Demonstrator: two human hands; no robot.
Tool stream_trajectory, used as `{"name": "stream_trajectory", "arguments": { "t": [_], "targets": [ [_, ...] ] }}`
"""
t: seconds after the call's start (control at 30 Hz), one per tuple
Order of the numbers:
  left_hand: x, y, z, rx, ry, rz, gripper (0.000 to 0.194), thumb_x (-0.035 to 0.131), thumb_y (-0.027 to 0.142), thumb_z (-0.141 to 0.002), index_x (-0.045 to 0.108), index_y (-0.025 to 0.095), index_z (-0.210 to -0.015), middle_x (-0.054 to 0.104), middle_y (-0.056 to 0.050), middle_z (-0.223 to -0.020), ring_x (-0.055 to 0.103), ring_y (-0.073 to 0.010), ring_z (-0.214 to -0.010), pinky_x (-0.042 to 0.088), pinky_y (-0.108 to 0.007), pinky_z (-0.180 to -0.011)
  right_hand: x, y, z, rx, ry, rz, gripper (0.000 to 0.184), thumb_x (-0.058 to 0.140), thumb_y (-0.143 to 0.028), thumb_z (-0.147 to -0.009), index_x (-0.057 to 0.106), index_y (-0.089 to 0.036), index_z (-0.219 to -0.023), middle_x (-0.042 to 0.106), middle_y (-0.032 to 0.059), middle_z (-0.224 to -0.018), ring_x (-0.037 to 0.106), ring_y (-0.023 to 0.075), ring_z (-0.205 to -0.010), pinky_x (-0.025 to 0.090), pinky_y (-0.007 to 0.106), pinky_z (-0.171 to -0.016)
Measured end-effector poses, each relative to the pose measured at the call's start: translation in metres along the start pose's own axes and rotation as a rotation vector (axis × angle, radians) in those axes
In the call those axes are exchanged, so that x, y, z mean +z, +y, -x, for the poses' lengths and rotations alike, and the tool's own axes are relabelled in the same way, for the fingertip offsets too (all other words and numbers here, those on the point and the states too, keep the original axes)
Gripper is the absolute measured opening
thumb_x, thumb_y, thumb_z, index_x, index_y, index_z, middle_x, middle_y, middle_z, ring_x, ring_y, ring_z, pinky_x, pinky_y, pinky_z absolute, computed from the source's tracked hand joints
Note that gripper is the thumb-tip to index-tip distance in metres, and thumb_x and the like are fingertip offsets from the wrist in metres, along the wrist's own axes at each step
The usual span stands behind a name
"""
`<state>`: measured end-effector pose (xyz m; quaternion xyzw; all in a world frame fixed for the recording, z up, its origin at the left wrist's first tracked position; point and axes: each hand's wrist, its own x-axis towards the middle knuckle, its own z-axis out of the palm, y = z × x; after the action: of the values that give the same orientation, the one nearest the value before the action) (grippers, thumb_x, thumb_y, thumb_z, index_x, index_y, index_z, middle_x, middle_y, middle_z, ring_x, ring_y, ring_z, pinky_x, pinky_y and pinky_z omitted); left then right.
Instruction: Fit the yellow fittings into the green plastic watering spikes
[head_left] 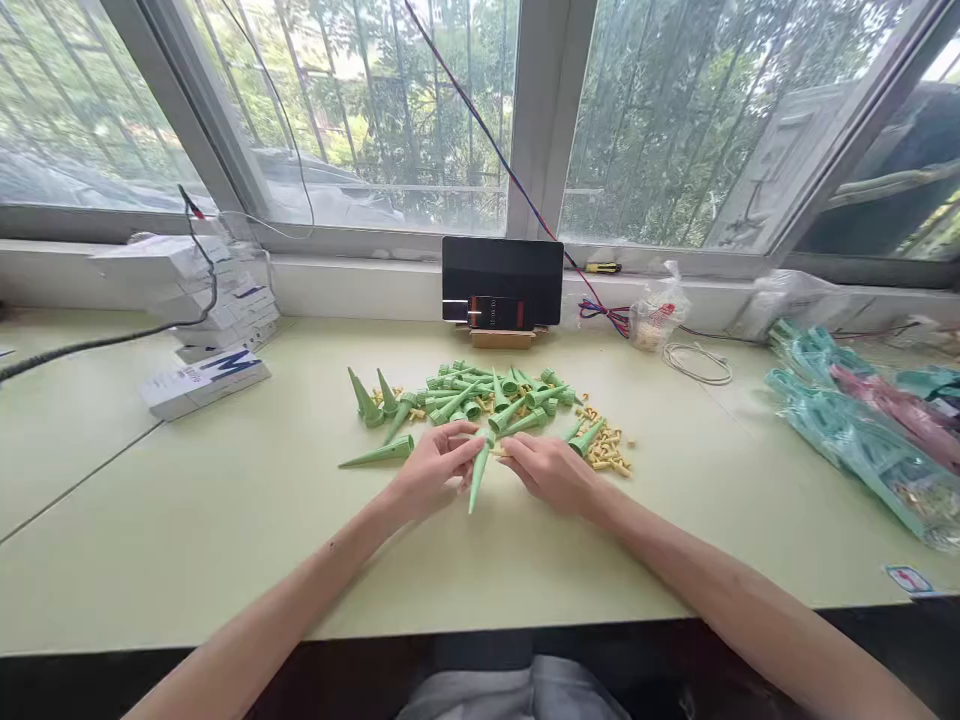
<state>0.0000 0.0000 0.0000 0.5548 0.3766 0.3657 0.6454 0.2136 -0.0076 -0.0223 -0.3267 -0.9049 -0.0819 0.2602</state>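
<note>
My left hand (439,462) grips a green plastic cone-shaped spike (478,478) near its wide end, with the tip pointing down toward me. Close against that wide end, my right hand (549,470) pinches a small yellow plastic peg (498,450), mostly covered by the fingers. Whether the peg sits in the spike or only touches it, I cannot tell. Beyond both hands lies a heap of green spikes (457,385). A pile of yellow pegs (611,450) spreads to the right of my right hand. One loose spike (379,453) rests left of my left hand.
A dark tablet (502,265) with a phone (495,312) before it stands at the back on a cardboard support. White boxes (206,382) are at the left. Bagged goods (847,430) lie at the right, a coiled cable (697,365) nearer the middle.
</note>
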Motion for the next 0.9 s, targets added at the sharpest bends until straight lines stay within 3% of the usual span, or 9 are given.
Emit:
{"name": "stream_trajectory", "arguments": {
  "t": [0.37, 0.67, 0.9],
  "targets": [
    [-0.003, -0.002, -0.001, 0.003, -0.034, -0.133, 0.037, 0.067, 0.051, -0.085, 0.06, 0.018, -0.1, 0.064, -0.001, -0.068, 0.058, -0.0129, -0.058, 0.046, -0.023, -0.052, 0.0, -0.003, 0.002, 0.046, -0.032, -0.139, 0.026, 0.036, -0.026, -0.105, 0.046, -0.019, -0.083, 0.055, 0.0022, -0.075, 0.042, 0.0136, -0.061, 0.026, 0.027, -0.059],
    [-0.002, -0.001, -0.001, 0.117, -0.055, -0.166, 0.036, 0.066, 0.046, -0.086, 0.059, 0.017, -0.106, 0.055, 0.004, -0.061, 0.049, -0.0096, -0.051, 0.044, -0.023, -0.051, 0.006, -0.01, 0.002, 0.232, -0.022, -0.498, 0.03, 0.038, -0.027, -0.102, 0.037, -0.02, -0.073, 0.044, -0.0021, -0.066, 0.036, 0.0123, -0.059, 0.028, 0.026, -0.059],
    [-0.001, -0.003, -0.001, 0.165, -0.056, -0.183, 0.035, 0.065, 0.045, -0.087, 0.059, 0.018, -0.107, 0.054, 0.004, -0.063, 0.05, -0.0102, -0.053, 0.046, -0.025, -0.055, 0.0, -0.013, -0.002, 0.375, -0.058, -0.83, 0.027, 0.042, -0.029, -0.101, 0.053, -0.018, -0.079, 0.046, -0.0042, -0.059, 0.041, 0.0096, -0.052, 0.034, 0.023, -0.056]
  ]
}}
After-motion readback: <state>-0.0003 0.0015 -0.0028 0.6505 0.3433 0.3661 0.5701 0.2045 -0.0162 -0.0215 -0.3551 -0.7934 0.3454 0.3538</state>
